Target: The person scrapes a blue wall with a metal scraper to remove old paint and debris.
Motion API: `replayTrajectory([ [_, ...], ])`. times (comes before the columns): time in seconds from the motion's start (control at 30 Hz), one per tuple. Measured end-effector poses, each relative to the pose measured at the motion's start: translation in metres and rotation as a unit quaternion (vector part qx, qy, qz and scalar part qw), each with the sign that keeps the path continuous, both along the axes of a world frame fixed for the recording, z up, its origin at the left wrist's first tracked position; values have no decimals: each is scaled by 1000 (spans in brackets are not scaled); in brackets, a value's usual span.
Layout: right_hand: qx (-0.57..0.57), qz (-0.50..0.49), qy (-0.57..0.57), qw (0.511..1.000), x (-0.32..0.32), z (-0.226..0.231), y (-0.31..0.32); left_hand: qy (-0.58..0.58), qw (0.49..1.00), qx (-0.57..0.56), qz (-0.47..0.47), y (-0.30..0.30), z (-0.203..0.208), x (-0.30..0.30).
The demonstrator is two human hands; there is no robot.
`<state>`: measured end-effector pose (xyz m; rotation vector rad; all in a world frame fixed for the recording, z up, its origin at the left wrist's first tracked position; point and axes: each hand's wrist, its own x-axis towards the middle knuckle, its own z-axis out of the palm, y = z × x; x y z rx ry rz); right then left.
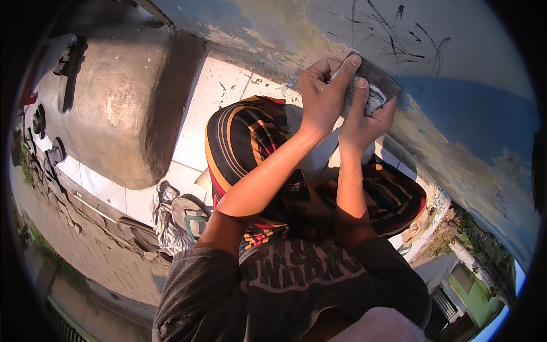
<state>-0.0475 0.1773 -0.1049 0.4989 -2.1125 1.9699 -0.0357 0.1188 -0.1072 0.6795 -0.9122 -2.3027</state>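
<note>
Both hands meet in front of me on a dark grey, flat, rectangular piece (383,83) with whitish smears. Its exact kind cannot be made out. My left hand (320,94) grips its left side, thumb on top. From below, my right hand (367,121) holds the near side, its thumb upright beside the left one. The far side of the piece is up against the painted wall (456,105), or very close to it. Blue and cream paint covers this wall, with worn patches and black scribbled marks. Most of my fingers are hidden behind the piece.
I sit on white floor tiles (194,134), legs folded under a striped cloth (242,125). Dark flakes lie by the wall's foot. Left stands a rounded concrete block (114,108). Near my left elbow are a crumpled silvery cloth (166,225) and a sandal (191,214).
</note>
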Motion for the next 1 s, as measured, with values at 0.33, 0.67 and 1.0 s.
replayTrajectory([
  [0.33, 28, -1, 16, 999, 1, 10, -1, -13, 1000, 15, -15, -1, 5, 2],
  [0.67, 49, 11, 16, 999, -3, 9, 5, -2, 1000, 15, -12, 1, 3, 0],
  [1.0, 11, 21, -5, 1000, 1, 10, 3, 9, 1000, 14, 0, 0, 6, 1],
])
